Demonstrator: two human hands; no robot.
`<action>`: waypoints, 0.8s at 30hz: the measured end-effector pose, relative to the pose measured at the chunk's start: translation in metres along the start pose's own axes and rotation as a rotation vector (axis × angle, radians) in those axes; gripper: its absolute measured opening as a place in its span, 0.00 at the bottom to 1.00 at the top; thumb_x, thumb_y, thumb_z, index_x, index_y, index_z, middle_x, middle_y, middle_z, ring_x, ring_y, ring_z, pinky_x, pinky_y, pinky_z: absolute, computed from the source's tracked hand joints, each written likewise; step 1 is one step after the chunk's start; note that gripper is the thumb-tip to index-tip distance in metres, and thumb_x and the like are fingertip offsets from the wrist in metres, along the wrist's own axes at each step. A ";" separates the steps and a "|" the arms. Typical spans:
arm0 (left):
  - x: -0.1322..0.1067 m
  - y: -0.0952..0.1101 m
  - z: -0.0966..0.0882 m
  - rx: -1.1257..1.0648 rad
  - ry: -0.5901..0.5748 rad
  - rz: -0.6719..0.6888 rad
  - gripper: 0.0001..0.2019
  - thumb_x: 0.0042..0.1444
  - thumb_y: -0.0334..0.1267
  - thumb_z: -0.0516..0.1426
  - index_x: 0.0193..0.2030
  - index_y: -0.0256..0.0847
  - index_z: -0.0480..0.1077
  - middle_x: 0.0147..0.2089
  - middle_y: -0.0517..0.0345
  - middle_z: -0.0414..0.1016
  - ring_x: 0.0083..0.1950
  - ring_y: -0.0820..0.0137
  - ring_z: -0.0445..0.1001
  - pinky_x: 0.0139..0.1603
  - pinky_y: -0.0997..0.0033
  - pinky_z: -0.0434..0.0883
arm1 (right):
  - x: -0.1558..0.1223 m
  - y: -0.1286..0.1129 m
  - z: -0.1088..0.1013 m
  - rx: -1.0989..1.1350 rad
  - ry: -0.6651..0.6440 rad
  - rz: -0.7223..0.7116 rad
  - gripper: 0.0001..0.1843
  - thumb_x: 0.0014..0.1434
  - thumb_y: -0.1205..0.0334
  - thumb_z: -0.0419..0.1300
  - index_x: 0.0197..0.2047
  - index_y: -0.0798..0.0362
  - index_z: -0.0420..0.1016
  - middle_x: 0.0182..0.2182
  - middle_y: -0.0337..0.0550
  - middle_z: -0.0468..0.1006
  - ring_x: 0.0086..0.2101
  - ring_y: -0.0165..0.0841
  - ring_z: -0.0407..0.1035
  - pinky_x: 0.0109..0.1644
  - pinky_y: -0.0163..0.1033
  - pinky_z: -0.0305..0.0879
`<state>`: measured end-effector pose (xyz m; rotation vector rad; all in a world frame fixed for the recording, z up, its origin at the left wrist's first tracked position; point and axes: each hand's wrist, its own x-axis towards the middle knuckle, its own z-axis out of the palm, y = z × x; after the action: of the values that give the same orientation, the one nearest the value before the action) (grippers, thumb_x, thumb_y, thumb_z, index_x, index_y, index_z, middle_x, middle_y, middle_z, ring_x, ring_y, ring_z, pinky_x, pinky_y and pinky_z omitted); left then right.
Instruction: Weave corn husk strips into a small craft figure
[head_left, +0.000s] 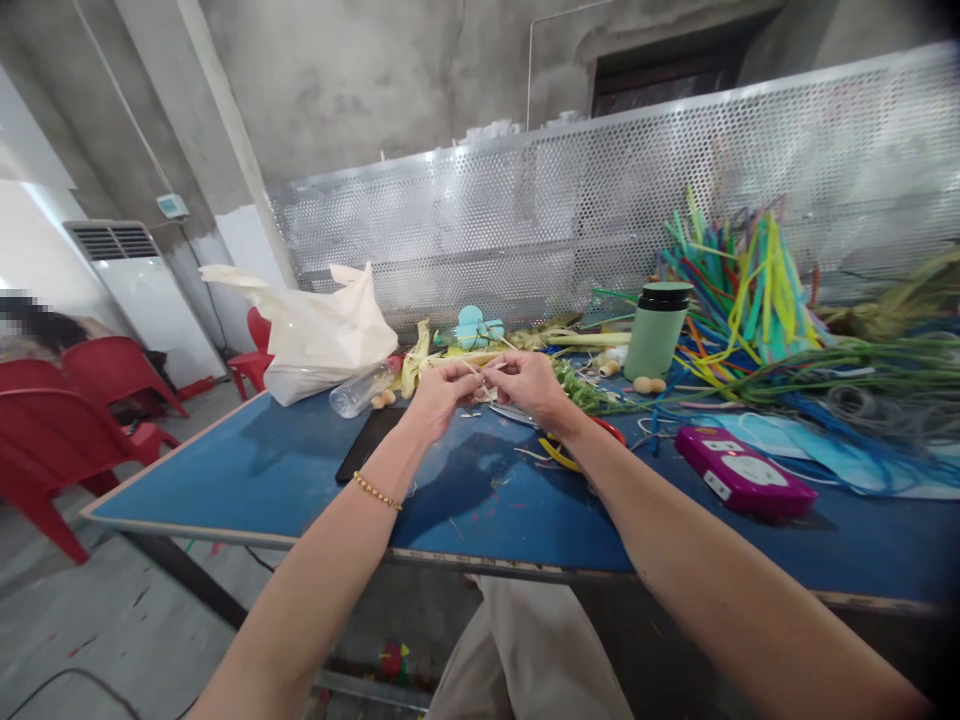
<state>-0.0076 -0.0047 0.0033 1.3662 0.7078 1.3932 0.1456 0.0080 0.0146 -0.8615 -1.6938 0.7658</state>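
My left hand [442, 390] and my right hand [525, 385] meet above the blue table [247, 480], fingers pinched together. Between them runs a thin pale strip [481, 378], like a strand of dried leaf. Both hands grip it, one at each end. A gold bead bracelet [377, 491] circles my left wrist. Just beyond my hands lie green and pale leaves [577, 385]. Scissors with red and yellow handles [581, 445] lie under my right forearm, partly hidden.
A cream cloth bag [322, 335] and a clear plastic bottle [360, 392] sit at the left. A green flask [657, 328], coloured strips [739, 285], long green stalks [840, 365] and a magenta box [742, 478] fill the right. Red chairs [67, 420] stand left. A perforated metal screen [562, 210] backs the table.
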 end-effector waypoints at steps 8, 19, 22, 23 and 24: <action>0.000 0.000 0.000 0.058 0.086 -0.033 0.10 0.43 0.35 0.67 0.23 0.33 0.71 0.20 0.57 0.72 0.22 0.77 0.67 0.28 0.75 0.64 | 0.000 0.001 0.002 -0.288 0.023 -0.103 0.10 0.55 0.61 0.59 0.24 0.54 0.72 0.17 0.37 0.74 0.17 0.27 0.66 0.23 0.32 0.60; 0.002 -0.002 0.003 -0.063 0.126 -0.050 0.10 0.44 0.31 0.66 0.21 0.34 0.68 0.19 0.59 0.69 0.22 0.76 0.66 0.28 0.74 0.63 | -0.001 -0.004 0.005 -0.175 0.021 -0.011 0.10 0.54 0.64 0.59 0.23 0.52 0.67 0.16 0.37 0.73 0.18 0.30 0.70 0.24 0.34 0.64; 0.002 -0.002 0.004 -0.080 0.133 -0.049 0.10 0.44 0.30 0.66 0.20 0.34 0.68 0.19 0.60 0.68 0.21 0.76 0.66 0.27 0.74 0.63 | -0.001 -0.005 0.006 -0.119 0.020 0.022 0.10 0.54 0.65 0.59 0.22 0.52 0.66 0.16 0.37 0.72 0.17 0.30 0.69 0.23 0.35 0.64; 0.002 -0.002 0.005 -0.083 0.133 -0.053 0.10 0.43 0.30 0.66 0.20 0.34 0.68 0.18 0.60 0.67 0.21 0.76 0.66 0.27 0.73 0.63 | -0.001 -0.005 0.006 -0.103 0.021 0.024 0.10 0.54 0.65 0.59 0.22 0.51 0.66 0.16 0.37 0.72 0.17 0.30 0.69 0.23 0.35 0.64; 0.003 -0.002 0.005 -0.084 0.132 -0.054 0.11 0.43 0.30 0.66 0.20 0.34 0.68 0.18 0.60 0.67 0.21 0.76 0.66 0.27 0.73 0.63 | -0.001 -0.005 0.006 -0.090 0.020 0.024 0.10 0.54 0.65 0.59 0.22 0.51 0.66 0.16 0.37 0.72 0.17 0.30 0.68 0.23 0.35 0.64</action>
<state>-0.0021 -0.0028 0.0035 1.1898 0.7585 1.4637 0.1395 0.0040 0.0166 -0.9502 -1.7131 0.6988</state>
